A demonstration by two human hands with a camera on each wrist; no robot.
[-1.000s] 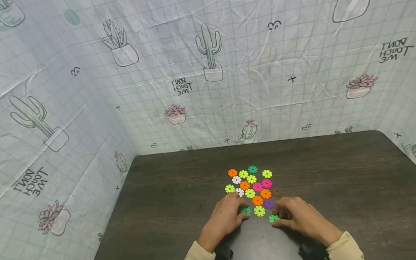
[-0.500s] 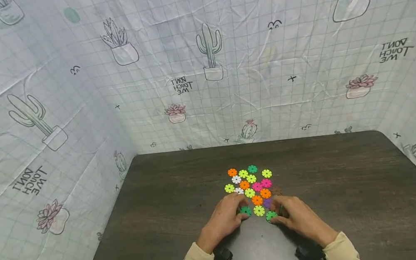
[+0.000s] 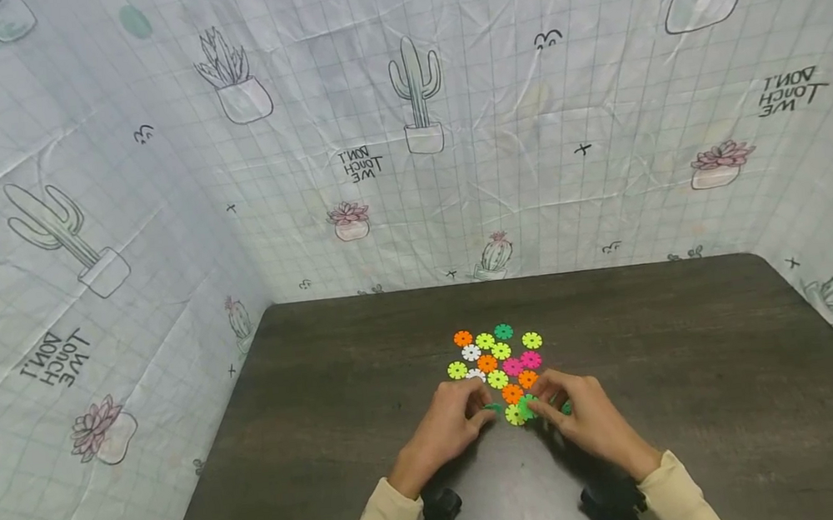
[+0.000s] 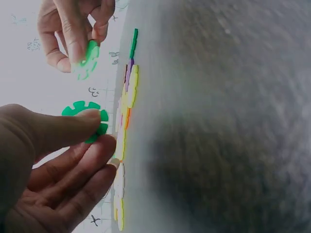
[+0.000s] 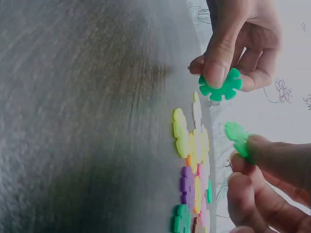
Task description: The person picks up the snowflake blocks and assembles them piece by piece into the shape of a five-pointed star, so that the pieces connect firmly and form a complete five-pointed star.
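Observation:
My left hand (image 3: 447, 423) pinches a green notched disc (image 5: 221, 90) between thumb and fingertips, raised above the tabletop. Facing it, my right hand (image 3: 588, 412) pinches a lighter green notched disc (image 3: 527, 407), also up off the table. The two held discs are close together but apart, with a gap showing in both wrist views. Beneath and beyond the hands lie several loose notched discs, among them a yellow one (image 3: 514, 415), an orange one (image 3: 512, 393) and a purple one (image 5: 187, 185). Another green disc (image 5: 182, 219) lies by my right hand, partly hidden in the head view.
The dark wood-grain table (image 3: 351, 358) ends at the back against a white cloth (image 3: 493, 119) printed with cacti, which also hangs at both sides. More discs, such as pink (image 3: 531, 359) and white (image 3: 471, 353), spread behind the hands. A dark wrist device (image 3: 442, 509) sits under each forearm.
Both green discs have risen off the table in my fingers. The right hand has moved left and inward, uncovering a green disc on the table behind it. The head view has tilted slightly down.

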